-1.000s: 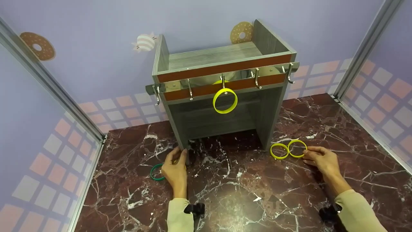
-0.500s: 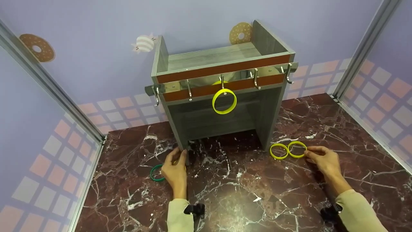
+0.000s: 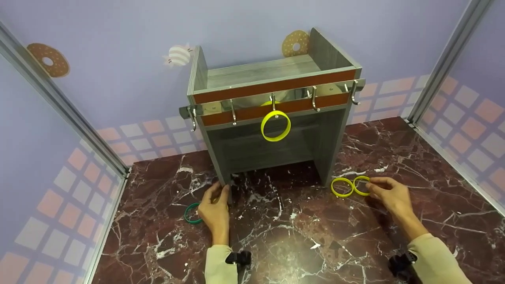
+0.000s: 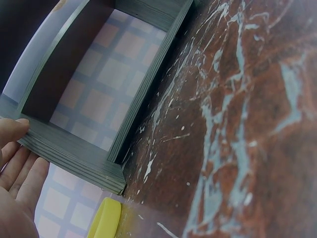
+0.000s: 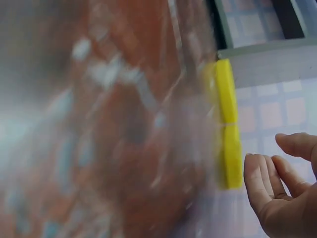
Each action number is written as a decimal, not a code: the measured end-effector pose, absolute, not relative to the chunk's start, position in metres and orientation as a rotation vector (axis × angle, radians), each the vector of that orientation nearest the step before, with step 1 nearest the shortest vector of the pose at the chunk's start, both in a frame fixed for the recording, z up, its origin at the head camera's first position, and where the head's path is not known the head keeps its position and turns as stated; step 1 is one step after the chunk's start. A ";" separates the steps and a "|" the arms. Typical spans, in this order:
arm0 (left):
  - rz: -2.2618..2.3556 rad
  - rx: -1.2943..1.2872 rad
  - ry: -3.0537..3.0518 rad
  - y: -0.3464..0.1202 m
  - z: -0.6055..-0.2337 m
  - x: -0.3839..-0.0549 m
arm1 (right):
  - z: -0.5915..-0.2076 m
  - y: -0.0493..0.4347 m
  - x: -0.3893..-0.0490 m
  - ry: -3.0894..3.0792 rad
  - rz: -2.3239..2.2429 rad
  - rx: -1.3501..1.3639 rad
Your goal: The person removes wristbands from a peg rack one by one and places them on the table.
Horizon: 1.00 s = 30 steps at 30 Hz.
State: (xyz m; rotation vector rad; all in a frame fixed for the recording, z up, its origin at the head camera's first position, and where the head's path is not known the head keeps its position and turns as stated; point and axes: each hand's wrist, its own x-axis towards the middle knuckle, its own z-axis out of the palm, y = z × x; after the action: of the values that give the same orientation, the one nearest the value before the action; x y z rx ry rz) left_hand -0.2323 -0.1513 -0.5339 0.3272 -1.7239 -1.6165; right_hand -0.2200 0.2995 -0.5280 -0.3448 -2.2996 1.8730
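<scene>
In the head view my left hand [image 3: 215, 209] grips the front edge of the left side panel of a grey wooden shelf unit [image 3: 335, 138], near its foot. The left wrist view shows thumb and fingers on opposite faces of that panel. A green ring [image 3: 189, 217] lies beside this hand. At right, two yellow rings lie touching on the tabletop, the left ring [image 3: 333, 190] and the right ring [image 3: 355, 188]. My right hand [image 3: 392, 195] hovers over the right ring's edge, thumb and fingers apart, nothing held. Another yellow ring [image 3: 263, 132] hangs on the middle hook [image 3: 274, 103].
A metal hook rail [image 3: 258, 100] with several hooks runs across the shelf's front. The dark red marbled tabletop [image 3: 284, 244] carries the unit. Purple patterned panels [image 3: 118, 59] stand behind and on both sides, joined by metal corner posts [image 3: 440, 61].
My right hand has shifted slightly left, so its fingers now cover the right edge of the right-hand yellow ring. My left hand stays on the panel.
</scene>
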 end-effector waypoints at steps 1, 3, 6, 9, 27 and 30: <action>-1.621 0.326 -1.725 -0.152 -0.534 -0.232 | -0.526 0.297 -0.220 -2.303 1.873 -0.334; -1.627 0.319 -1.734 -0.153 -0.535 -0.230 | -0.520 0.292 -0.220 -2.316 1.870 -0.302; -1.629 0.302 -1.748 -0.155 -0.536 -0.230 | -0.513 0.283 -0.220 -2.325 1.870 -0.248; -1.624 0.296 -1.757 -0.155 -0.536 -0.229 | -0.506 0.273 -0.221 -2.325 1.890 -0.192; -1.634 0.310 -1.755 -0.154 -0.535 -0.229 | -0.468 0.214 -0.225 -2.167 2.002 0.085; -1.631 0.304 -1.751 -0.155 -0.535 -0.229 | -0.463 0.206 -0.225 -2.155 2.007 0.125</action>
State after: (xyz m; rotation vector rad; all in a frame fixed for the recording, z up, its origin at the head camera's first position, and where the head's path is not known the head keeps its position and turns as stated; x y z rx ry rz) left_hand -0.2291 -0.1546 -0.5351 0.3041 -1.7510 -1.6306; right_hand -0.2247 0.2059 -0.4633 0.1252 -2.1548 2.0074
